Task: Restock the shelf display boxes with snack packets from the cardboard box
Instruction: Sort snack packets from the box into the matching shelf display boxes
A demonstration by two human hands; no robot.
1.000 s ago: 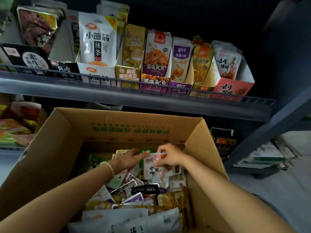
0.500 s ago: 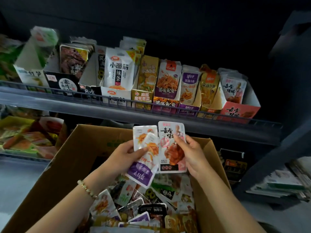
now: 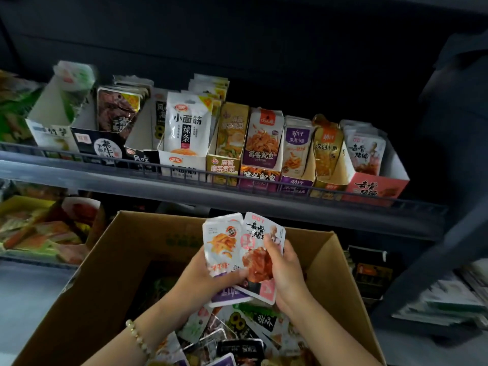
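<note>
Snack packets [image 3: 237, 334] lie in a loose heap inside the open cardboard box [image 3: 105, 273], which sits just below the front edge of the dark shelf [image 3: 184, 192]. I hold two more above the box, upright and side by side, with their inner edges overlapping. My left hand [image 3: 200, 276] grips a white packet with a purple bottom band [image 3: 221, 244], thumb across its lower front. Something more may be stacked behind it, but I cannot tell. My right hand [image 3: 286, 270] grips a white-and-pink packet [image 3: 257, 233] printed with reddish meat, one digit pressed on its front and the rest wrapped behind the right edge. A beaded bracelet [image 3: 137, 336] circles my left wrist.

On the shelf, a row of display boxes stands behind a low wire rail. At the right end, the pink display box [image 3: 375, 186] holds packets with the same print as the one in my right hand. Two places to its left, the purple display box [image 3: 297, 182] holds purple-topped packets.
</note>
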